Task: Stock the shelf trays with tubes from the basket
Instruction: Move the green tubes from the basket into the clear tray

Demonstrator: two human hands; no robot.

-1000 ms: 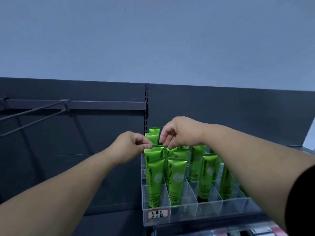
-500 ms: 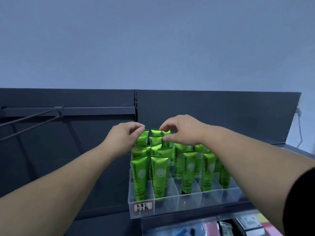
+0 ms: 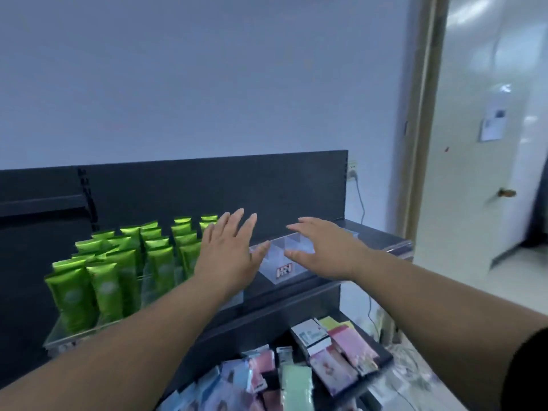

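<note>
Green plastic tubes (image 3: 118,262) stand packed in rows in a clear acrylic divided tray (image 3: 77,336). It sits just left of a second clear acrylic tray (image 3: 277,253), which has a red-and-white label on its front wall and, as far as the blur allows, holds nothing. Both trays sit on a dark metal shelf (image 3: 370,235).

Measured from that second tray, the left hand (image 3: 226,253) hovers at its left edge and the right hand (image 3: 323,250) at its right edge, so the tray lies between them. Both hands are flat with fingers spread and carry nothing. Whether either touches the tray I cannot tell.

The tubes lie left of the second tray and left of both hands. Their long axis is upright, crimped ends on top, leaning slightly back. The left hand is the nearer one, in front of the rightmost rows. The right hand is well apart from them. Below the second tray, a lower shelf holds a jumble of pink, blue and pale green packets (image 3: 296,381). The basket does not show.

The left tray looks full, so the second tray is probably next to be stocked. With both hands bare, that calls first for a reach to the basket. New tubes would need to go in upright between the dividers.
</note>
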